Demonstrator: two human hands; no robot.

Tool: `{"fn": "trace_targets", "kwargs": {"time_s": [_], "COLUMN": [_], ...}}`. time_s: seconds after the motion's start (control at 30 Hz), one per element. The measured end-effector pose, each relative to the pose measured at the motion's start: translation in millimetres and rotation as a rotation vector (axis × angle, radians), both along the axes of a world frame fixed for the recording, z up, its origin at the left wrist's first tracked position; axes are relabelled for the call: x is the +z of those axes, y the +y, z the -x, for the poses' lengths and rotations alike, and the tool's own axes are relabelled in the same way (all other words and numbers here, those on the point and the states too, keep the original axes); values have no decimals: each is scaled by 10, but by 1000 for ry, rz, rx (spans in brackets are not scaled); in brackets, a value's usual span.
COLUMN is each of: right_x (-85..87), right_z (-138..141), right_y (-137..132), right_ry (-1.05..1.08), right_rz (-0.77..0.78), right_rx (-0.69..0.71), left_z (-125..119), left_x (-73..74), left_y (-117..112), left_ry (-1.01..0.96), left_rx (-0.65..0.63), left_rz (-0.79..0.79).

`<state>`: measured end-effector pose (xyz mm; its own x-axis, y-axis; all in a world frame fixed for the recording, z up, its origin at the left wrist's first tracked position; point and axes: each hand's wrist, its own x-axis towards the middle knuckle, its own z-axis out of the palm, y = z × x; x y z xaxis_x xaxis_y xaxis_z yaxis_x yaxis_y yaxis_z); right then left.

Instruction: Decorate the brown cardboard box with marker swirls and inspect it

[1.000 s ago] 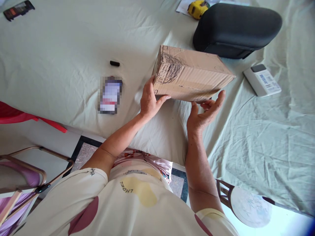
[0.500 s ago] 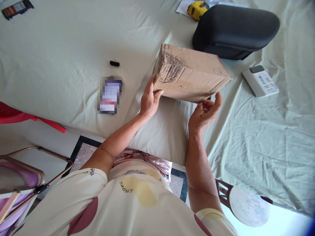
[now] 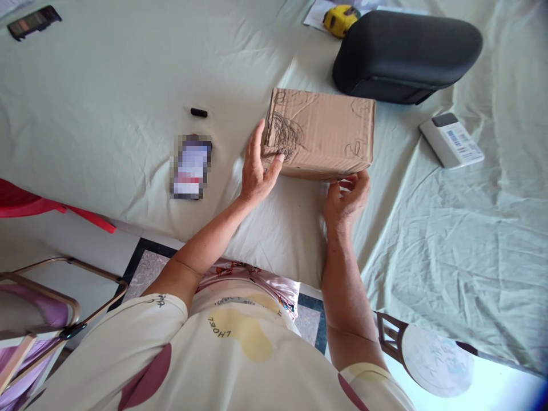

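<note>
A brown cardboard box (image 3: 325, 125) with dark scribbles at its left end lies on the cloth-covered table in front of me. My left hand (image 3: 259, 168) holds its near left corner, fingers along the left side and thumb on the near edge. At the near right corner, my right hand (image 3: 349, 197) grips the lower edge with bent fingers. Some of those fingertips are hidden by the box. Left of the box lies a phone (image 3: 192, 168) with a blurred screen, and a small black cylindrical piece (image 3: 199, 113) is just beyond it.
Behind the box to the right stands a black rounded case (image 3: 406, 54), with a yellow tape measure (image 3: 340, 20) beside it. A white-and-grey box-shaped device (image 3: 456, 142) lies right. A dark handheld object (image 3: 34, 23) is far left. The pale tablecloth (image 3: 128, 85) is wrinkled.
The box has turned and levelled out, its right end coming nearer to me and its top showing more fully. Both hands have stayed at it, the right shifting slightly left and nearer.
</note>
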<state>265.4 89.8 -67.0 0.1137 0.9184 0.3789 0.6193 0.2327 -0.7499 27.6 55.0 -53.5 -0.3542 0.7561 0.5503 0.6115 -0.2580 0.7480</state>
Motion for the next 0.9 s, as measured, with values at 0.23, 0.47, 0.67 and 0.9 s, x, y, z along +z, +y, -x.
{"fn": "trace_targets", "kwargs": {"time_s": [0.23,0.47,0.67,0.9], "right_x": [65,64,31,133], "right_z": [-23,-229,-295,-262], "right_y": [-4,132,174,101], "right_ry": [-60,-104,-252,-321], "right_rz": [-66,-122,-9,151], "right_rx": [-61,-168,-185,-190], "left_z": [137,134,110,105], "left_x": [60,8,32,-18], "left_y": [12,45,39,75], "left_ry": [60,85,81,89], "left_rx": [-128,-75,-64,-30], "left_rz": [80,51,12,-11]}}
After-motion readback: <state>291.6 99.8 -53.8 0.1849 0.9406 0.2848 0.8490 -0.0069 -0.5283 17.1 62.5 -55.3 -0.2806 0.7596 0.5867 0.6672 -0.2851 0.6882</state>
